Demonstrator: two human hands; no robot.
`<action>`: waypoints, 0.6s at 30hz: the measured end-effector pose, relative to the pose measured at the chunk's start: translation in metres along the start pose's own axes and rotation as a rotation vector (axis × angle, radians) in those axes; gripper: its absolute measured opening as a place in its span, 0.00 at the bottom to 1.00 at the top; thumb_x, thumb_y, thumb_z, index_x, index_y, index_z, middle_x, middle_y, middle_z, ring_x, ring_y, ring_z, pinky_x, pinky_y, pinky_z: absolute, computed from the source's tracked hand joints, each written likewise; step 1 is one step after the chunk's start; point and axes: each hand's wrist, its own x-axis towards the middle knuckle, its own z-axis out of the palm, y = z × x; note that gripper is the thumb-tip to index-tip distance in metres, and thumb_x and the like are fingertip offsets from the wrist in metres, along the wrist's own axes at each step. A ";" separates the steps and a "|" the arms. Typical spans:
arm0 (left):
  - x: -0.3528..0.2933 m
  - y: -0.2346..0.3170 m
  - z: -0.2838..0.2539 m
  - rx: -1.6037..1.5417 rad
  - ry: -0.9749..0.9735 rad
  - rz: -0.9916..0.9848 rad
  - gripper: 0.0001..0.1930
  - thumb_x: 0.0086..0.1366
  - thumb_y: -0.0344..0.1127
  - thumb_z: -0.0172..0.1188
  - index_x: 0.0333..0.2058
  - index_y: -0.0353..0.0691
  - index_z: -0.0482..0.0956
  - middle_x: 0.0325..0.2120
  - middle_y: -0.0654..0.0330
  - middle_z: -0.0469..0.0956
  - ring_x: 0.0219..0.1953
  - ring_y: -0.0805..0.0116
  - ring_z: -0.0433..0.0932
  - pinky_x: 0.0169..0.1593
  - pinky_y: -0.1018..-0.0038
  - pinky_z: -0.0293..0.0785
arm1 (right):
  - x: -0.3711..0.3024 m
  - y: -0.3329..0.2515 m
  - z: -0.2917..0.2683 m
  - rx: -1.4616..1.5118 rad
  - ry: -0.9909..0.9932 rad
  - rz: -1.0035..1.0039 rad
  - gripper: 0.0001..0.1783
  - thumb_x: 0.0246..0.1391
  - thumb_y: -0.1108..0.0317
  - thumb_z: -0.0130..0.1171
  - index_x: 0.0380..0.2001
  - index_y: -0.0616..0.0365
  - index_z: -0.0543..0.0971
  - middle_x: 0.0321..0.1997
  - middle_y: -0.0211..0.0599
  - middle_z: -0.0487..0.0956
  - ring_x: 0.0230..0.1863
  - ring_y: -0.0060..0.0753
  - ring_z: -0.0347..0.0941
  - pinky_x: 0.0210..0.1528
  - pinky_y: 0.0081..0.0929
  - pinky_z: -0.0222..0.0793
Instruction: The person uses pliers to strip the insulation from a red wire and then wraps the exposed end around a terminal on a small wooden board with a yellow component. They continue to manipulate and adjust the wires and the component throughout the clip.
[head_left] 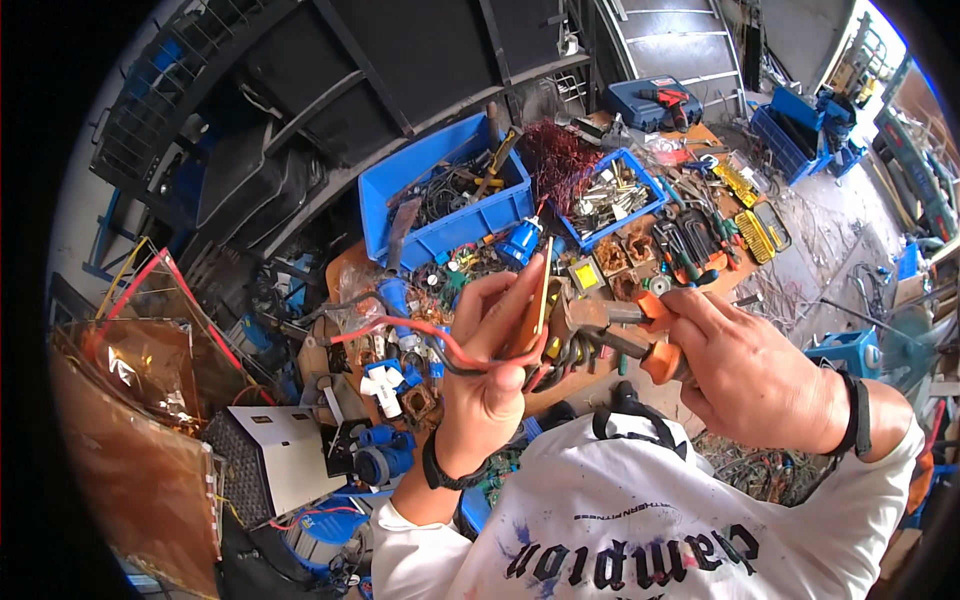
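Note:
My left hand [488, 395] is closed around a red cable [385, 327] that trails out to the left beside a dark one. A narrow orange-yellow flat piece [538, 312] stands up along its fingers; what it belongs to is hidden. My right hand [750, 372] grips the orange handles of a pair of pliers [590, 318] with rusty, dark jaws. Those jaws sit right beside the flat piece, above a bunch of dark wires [568, 358]. Whether they bite on anything cannot be made out.
Beyond my hands, the cluttered workbench carries a blue crate of cables and tools [450, 235], a smaller blue tray of metal parts [645, 212] and a yellow bit set [760, 232]. Blue plug connectors [380, 460] lie left. A power drill [672, 105] rests on a blue case.

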 end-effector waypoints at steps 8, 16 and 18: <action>0.003 -0.016 0.001 -0.074 -0.010 -0.032 0.41 0.66 0.70 0.40 0.62 0.40 0.69 0.45 0.57 0.68 0.41 0.71 0.71 0.46 0.74 0.71 | 0.011 0.011 0.004 0.055 -0.020 0.029 0.16 0.45 0.73 0.57 0.39 0.68 0.71 0.42 0.49 0.71 0.44 0.51 0.73 0.45 0.40 0.71; 0.001 -0.017 0.003 -0.173 -0.005 -0.131 0.35 0.71 0.61 0.41 0.61 0.36 0.70 0.50 0.58 0.73 0.49 0.72 0.72 0.51 0.74 0.71 | 0.019 0.017 0.002 0.090 -0.098 0.088 0.15 0.46 0.71 0.58 0.37 0.68 0.72 0.38 0.51 0.74 0.39 0.55 0.76 0.42 0.44 0.73; -0.001 -0.019 0.002 -0.228 0.000 -0.226 0.35 0.71 0.61 0.42 0.60 0.35 0.70 0.51 0.57 0.73 0.51 0.71 0.72 0.52 0.74 0.71 | 0.022 0.019 0.001 0.107 -0.112 0.090 0.15 0.47 0.71 0.58 0.38 0.68 0.72 0.37 0.52 0.75 0.38 0.56 0.76 0.41 0.44 0.73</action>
